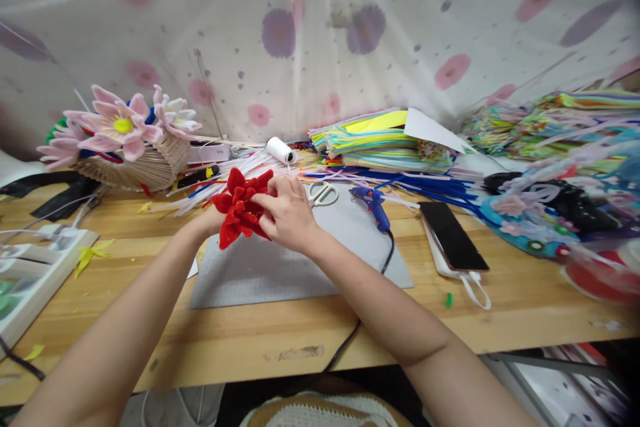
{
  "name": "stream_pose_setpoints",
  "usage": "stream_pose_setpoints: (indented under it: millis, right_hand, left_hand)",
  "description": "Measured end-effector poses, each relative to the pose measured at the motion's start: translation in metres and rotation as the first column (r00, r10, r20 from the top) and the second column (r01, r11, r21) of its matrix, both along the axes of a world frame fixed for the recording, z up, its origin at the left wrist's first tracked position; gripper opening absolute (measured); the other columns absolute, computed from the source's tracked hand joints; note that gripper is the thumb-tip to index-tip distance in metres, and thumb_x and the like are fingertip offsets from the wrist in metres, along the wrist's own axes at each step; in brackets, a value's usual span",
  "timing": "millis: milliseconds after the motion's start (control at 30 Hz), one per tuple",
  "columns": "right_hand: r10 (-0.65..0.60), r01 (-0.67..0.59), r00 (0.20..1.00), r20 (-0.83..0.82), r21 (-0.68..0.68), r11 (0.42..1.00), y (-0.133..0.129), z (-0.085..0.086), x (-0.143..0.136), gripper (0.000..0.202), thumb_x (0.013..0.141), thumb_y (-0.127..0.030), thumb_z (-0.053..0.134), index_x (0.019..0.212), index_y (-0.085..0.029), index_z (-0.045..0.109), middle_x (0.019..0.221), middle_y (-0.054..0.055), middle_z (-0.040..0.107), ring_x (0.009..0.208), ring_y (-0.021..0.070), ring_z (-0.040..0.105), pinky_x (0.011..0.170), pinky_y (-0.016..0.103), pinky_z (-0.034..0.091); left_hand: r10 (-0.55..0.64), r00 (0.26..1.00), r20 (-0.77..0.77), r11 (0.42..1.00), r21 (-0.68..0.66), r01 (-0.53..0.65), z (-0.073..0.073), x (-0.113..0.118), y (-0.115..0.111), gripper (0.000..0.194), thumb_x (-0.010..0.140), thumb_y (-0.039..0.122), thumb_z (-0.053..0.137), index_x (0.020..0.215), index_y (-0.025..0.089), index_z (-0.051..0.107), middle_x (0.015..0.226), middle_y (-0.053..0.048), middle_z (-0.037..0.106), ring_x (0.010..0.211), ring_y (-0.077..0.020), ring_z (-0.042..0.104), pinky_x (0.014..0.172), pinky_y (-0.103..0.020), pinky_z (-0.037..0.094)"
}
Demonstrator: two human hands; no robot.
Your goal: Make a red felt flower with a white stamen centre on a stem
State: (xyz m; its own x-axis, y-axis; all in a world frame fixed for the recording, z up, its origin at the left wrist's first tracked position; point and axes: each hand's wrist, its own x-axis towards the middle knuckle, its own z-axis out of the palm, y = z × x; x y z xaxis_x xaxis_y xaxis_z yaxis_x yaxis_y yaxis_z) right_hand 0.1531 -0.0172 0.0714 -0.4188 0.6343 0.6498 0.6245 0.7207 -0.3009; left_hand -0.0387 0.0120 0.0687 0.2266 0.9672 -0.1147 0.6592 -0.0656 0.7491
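Note:
A red fuzzy flower (pixel 239 208) with several pointed petals is held up over the left part of a grey mat (pixel 300 273). Behind it is my left hand (pixel 215 219), mostly covered by the petals, so its fingers do not show. My right hand (pixel 290 213) is at the flower's right side, its fingers bent and closed on the red petals. White-handled scissors (pixel 323 194) lie just beyond my right hand. Farther right on the mat's edge rests a blue glue gun (pixel 373 205) with a black cable.
A basket (pixel 145 163) of pink flowers stands at the back left, above a white power strip (pixel 50 273). Bundles of coloured pipe cleaners (pixel 380 140) and a white thread spool (pixel 281 151) line the back. A phone (pixel 453 235) lies to the right.

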Motion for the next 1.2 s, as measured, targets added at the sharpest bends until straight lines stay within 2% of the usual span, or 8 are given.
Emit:
stream_pose_setpoints:
  millis: [100,267,367,567,767,933,1067,1200]
  right_hand:
    - [0.034,-0.035,0.999,-0.023,-0.029,0.999,-0.001,0.001,-0.002,0.027,0.075,-0.018,0.056,0.098,-0.021,0.070,0.092,0.007,0.046,0.091,0.0214,0.037,0.084,0.037,0.034]
    - [0.148,-0.164,0.980,-0.137,-0.115,0.980,-0.001,0.003,0.004,0.028,0.071,-0.010,0.054,0.089,-0.022,0.072,0.088,0.005,0.044,0.088,0.0182,0.039,0.086,0.034,0.036]
    - [0.126,-0.141,0.980,-0.153,-0.087,0.986,0.001,0.004,0.009,0.025,0.071,-0.012,0.053,0.085,-0.021,0.072,0.087,0.005,0.044,0.089,0.0182,0.040,0.086,0.034,0.036]
    - [0.138,-0.137,0.990,-0.032,0.030,0.990,-0.001,0.004,0.006,0.029,0.080,-0.021,0.054,0.103,-0.025,0.071,0.094,0.007,0.049,0.092,0.0205,0.039,0.086,0.037,0.032]
    - [0.139,-0.151,0.984,0.115,0.104,0.983,-0.002,0.005,0.003,0.026,0.087,-0.024,0.049,0.101,-0.030,0.070,0.096,0.006,0.050,0.094,0.0207,0.037,0.084,0.036,0.031]
    - [0.091,-0.105,0.989,0.116,0.118,0.988,-0.001,0.007,0.010,0.024,0.085,-0.020,0.051,0.098,-0.028,0.070,0.096,0.006,0.049,0.093,0.0200,0.038,0.085,0.035,0.032]
    - [0.129,-0.140,0.985,0.116,0.095,0.986,-0.002,0.007,0.011,0.026,0.084,-0.021,0.053,0.104,-0.029,0.069,0.098,0.006,0.049,0.096,0.0207,0.037,0.086,0.035,0.032]
    - [0.162,-0.177,0.978,0.135,0.103,0.979,-0.003,0.006,0.007,0.028,0.086,-0.025,0.053,0.109,-0.032,0.067,0.097,0.006,0.050,0.095,0.0204,0.037,0.086,0.036,0.032]
  left_hand:
    - [-0.005,0.999,-0.045,1.000,-0.014,0.004,-0.004,-0.002,0.001,0.021,0.057,0.037,0.058,0.062,0.017,0.054,0.072,-0.003,0.058,0.072,-0.0176,0.051,0.071,-0.033,0.046]
    - [0.018,0.993,-0.116,1.000,-0.006,-0.019,-0.005,-0.002,0.000,0.024,0.058,0.037,0.063,0.066,0.015,0.060,0.074,-0.003,0.060,0.073,-0.0179,0.053,0.072,-0.032,0.046]
    - [0.025,0.990,-0.137,1.000,0.013,-0.024,-0.002,0.000,-0.003,0.021,0.063,0.033,0.063,0.070,0.014,0.063,0.074,-0.001,0.062,0.075,-0.0184,0.054,0.074,-0.032,0.047]
    - [0.069,0.990,-0.126,0.998,0.000,-0.070,-0.003,-0.005,-0.002,0.016,0.059,0.030,0.066,0.066,0.016,0.061,0.079,-0.004,0.063,0.080,-0.0207,0.055,0.080,-0.035,0.047]
    - [0.040,0.991,-0.129,0.998,-0.048,-0.047,-0.002,-0.006,-0.005,0.015,0.060,0.031,0.063,0.062,0.017,0.057,0.076,-0.004,0.060,0.079,-0.0201,0.054,0.079,-0.033,0.048]
    - [-0.005,0.999,-0.049,0.999,-0.046,0.002,0.002,-0.007,-0.009,0.022,0.057,0.036,0.064,0.067,0.017,0.060,0.076,-0.004,0.061,0.079,-0.0209,0.055,0.076,-0.035,0.049]
    - [-0.020,1.000,0.007,0.999,-0.050,0.021,0.002,-0.009,-0.009,0.028,0.054,0.040,0.067,0.070,0.018,0.061,0.081,-0.005,0.063,0.082,-0.0227,0.056,0.076,-0.036,0.050]
    - [0.008,1.000,-0.014,0.999,-0.033,-0.009,-0.002,-0.012,-0.009,0.026,0.058,0.035,0.066,0.073,0.014,0.063,0.084,-0.007,0.066,0.081,-0.0212,0.057,0.077,-0.034,0.049]
